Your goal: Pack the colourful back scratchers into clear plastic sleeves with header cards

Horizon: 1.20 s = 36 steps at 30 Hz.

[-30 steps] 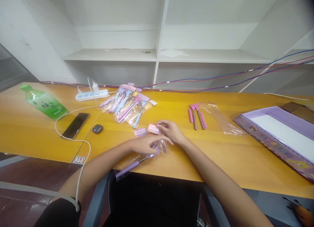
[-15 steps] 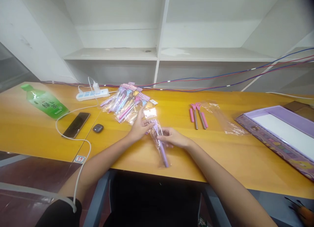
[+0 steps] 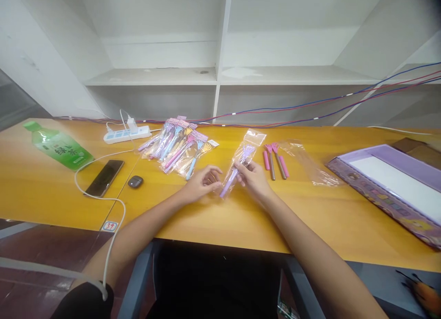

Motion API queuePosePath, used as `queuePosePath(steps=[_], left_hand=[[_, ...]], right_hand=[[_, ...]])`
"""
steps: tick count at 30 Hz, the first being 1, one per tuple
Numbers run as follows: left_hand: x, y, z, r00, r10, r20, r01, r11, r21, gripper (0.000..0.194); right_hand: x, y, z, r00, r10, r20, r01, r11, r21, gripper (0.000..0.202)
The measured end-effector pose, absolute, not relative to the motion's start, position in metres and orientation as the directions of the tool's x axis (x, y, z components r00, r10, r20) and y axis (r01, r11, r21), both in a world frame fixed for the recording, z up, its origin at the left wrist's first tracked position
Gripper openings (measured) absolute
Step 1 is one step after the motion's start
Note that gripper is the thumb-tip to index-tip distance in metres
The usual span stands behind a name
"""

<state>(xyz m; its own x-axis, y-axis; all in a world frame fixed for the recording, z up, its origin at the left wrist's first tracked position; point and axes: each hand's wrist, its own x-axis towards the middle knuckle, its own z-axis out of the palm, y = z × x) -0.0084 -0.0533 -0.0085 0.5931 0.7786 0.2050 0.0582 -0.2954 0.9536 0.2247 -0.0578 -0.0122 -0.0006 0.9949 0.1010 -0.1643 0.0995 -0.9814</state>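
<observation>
A purple hand-shaped back scratcher (image 3: 228,181) in a clear plastic sleeve is tilted over the table, its little hand end up and to the right. Thumb and fingers of my right hand (image 3: 253,179) pinch it around the middle. Close to its lower left end is my left hand (image 3: 203,185), fingers curled but apart; whether they brush the sleeve I cannot make out. Behind my left hand lies a pile of bagged back scratchers (image 3: 175,142) in several colours. Two unwrapped pink back scratchers (image 3: 276,162) with metal rods rest right of my right hand.
Crumpled clear plastic (image 3: 306,162) lies at the right, beside an open purple box (image 3: 386,185). On the left are a green tea bottle (image 3: 58,146), a phone (image 3: 105,178), a small black case (image 3: 135,181), a power strip (image 3: 127,134) and a white cable (image 3: 115,199).
My right hand has swung the bagged purple back scratcher up and to the right, turning its hand end away from me. My left hand has come off it and moved slightly lower.
</observation>
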Motion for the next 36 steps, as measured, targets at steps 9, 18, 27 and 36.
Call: queuePosePath(steps=[9, 18, 27, 36], left_hand=[[-0.015, -0.049, 0.005, 0.6, 0.716, 0.358, 0.171, -0.551, 0.817, 0.02], [-0.015, -0.05, 0.001, 0.569, 0.727, 0.383, 0.281, -0.61, 0.741, 0.021], [-0.013, -0.041, -0.012, 0.305, 0.744, 0.595, 0.384, -0.667, 0.638, 0.02], [-0.014, -0.047, 0.003, 0.252, 0.683, 0.685, 0.367, -0.723, 0.586, 0.009]], right_hand=[[0.226, -0.053, -0.009, 0.133, 0.988, 0.085, -0.256, 0.117, -0.96, 0.046], [0.232, -0.05, -0.002, 0.253, 0.965, 0.061, -0.387, 0.159, -0.908, 0.048], [0.227, -0.052, -0.005, 0.126, 0.992, 0.006, -0.524, 0.071, -0.849, 0.039], [0.237, -0.042, -0.008, 0.361, 0.931, -0.046, -0.599, 0.194, -0.777, 0.038]])
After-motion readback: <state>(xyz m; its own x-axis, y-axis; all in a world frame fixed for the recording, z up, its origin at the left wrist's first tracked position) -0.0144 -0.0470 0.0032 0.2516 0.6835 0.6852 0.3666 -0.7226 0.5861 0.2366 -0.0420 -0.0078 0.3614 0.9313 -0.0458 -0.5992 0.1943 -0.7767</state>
